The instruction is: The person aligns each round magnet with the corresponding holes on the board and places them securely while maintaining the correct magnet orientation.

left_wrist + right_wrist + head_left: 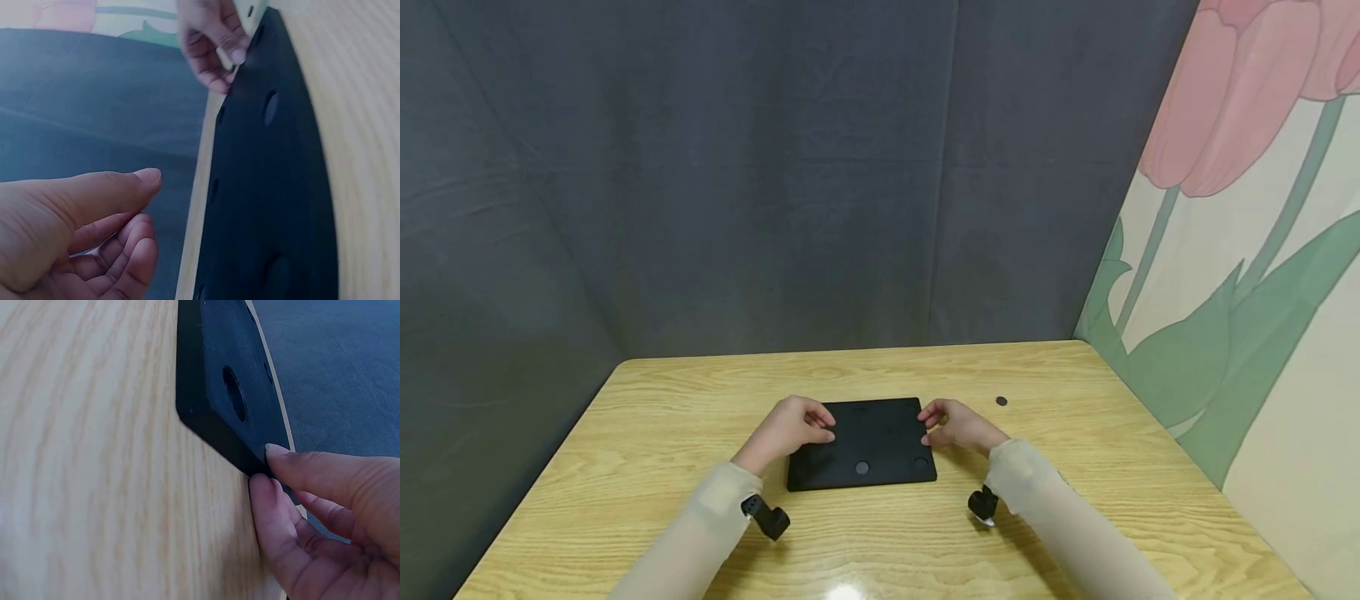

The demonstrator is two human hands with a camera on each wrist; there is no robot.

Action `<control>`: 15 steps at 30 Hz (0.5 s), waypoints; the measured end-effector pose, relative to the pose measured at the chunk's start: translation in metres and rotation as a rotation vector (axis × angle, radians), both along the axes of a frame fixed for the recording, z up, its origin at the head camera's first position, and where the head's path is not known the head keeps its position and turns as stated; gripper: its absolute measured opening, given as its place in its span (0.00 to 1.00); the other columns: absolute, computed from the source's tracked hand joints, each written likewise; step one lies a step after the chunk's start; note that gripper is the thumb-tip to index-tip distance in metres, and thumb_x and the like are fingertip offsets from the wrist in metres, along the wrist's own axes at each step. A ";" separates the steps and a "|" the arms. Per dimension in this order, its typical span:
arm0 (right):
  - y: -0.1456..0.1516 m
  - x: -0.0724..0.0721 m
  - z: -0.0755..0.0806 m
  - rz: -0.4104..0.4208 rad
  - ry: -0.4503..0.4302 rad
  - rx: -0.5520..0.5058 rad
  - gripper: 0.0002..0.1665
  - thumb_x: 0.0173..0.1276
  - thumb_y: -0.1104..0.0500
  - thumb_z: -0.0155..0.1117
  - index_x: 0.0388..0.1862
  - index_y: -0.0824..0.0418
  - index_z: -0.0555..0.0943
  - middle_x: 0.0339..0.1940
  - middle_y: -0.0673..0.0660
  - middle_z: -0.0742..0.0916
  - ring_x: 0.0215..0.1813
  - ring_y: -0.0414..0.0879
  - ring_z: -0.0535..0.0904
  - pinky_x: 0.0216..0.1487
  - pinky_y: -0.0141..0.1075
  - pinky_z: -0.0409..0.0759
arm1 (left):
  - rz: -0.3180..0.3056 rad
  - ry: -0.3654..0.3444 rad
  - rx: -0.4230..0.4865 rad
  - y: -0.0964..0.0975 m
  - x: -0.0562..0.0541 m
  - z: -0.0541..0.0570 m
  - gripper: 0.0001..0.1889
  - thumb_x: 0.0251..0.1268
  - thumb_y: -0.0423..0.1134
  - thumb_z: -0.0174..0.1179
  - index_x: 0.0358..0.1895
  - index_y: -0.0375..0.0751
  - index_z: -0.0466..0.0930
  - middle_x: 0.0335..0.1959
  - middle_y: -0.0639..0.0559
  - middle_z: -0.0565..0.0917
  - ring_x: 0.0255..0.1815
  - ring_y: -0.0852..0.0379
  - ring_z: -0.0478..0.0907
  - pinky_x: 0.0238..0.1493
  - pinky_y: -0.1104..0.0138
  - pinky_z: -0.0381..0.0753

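A flat black rectangular board point(880, 437) with round recesses lies on the table. My right hand point(958, 425) holds its right edge, thumb at the top edge and fingertips against the side in the right wrist view. Over the board's left part is my left hand point(797, 425), its fingers loosely curled with nothing seen between them; the left wrist view shows the thumb apart from the board. A grey round spot point(862, 467) shows near the board's front edge, and whether it is a disc or a bare recess I cannot tell. Right of it is a round recess point(235, 394).
A small dark disc point(1002, 401) lies on the wooden table point(700, 392), behind and right of the board. Dark curtain point(775, 183) hangs behind the table and along its left side. On the right stands a wall point(1285, 400) painted with tulips.
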State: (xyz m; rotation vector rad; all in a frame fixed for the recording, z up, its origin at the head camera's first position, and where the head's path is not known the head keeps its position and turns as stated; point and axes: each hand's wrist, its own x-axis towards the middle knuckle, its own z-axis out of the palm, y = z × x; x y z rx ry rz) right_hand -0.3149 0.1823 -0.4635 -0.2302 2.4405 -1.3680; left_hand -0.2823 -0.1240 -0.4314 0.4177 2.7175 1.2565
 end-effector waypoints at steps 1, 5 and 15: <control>0.000 0.000 0.000 0.000 -0.001 -0.002 0.21 0.56 0.71 0.71 0.48 0.66 0.76 0.43 0.59 0.78 0.43 0.49 0.73 0.37 0.34 0.75 | 0.015 -0.004 0.004 -0.003 0.000 0.001 0.07 0.55 0.32 0.70 0.37 0.37 0.85 0.28 0.53 0.81 0.30 0.58 0.74 0.35 0.66 0.76; 0.000 0.000 0.000 -0.001 -0.007 -0.012 0.21 0.57 0.71 0.70 0.49 0.66 0.75 0.43 0.60 0.78 0.43 0.49 0.73 0.37 0.34 0.75 | 0.064 -0.011 0.014 -0.013 -0.001 0.004 0.07 0.56 0.32 0.69 0.38 0.37 0.85 0.30 0.52 0.81 0.32 0.58 0.76 0.36 0.66 0.78; 0.000 0.001 0.002 -0.004 -0.011 -0.015 0.21 0.56 0.71 0.70 0.49 0.66 0.76 0.44 0.60 0.77 0.42 0.48 0.73 0.37 0.34 0.75 | 0.130 -0.016 0.023 -0.035 -0.001 0.007 0.11 0.60 0.34 0.66 0.44 0.36 0.81 0.36 0.49 0.81 0.36 0.55 0.77 0.36 0.64 0.76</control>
